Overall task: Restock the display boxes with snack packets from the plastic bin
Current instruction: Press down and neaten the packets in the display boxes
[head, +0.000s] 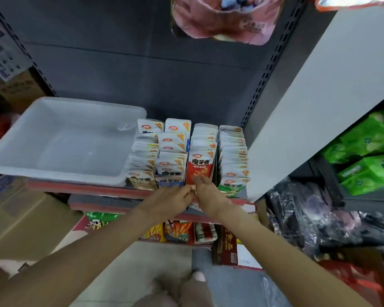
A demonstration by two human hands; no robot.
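Note:
Several display boxes of snack packets stand side by side on the shelf. The third box holds red packets, its front packet upright. The clear plastic bin lies to the left of the boxes with nothing visible in it. My left hand is at the front bottom of the red box, fingers curled at its edge. My right hand touches the lower front of the red packet with its fingertips. Whether the left hand pinches anything is blurred.
The brown, blue and green packet rows are full. A white pillar stands right of the shelf. Lower shelves hold more snacks. Cardboard boxes sit at the lower left, green bags at the right.

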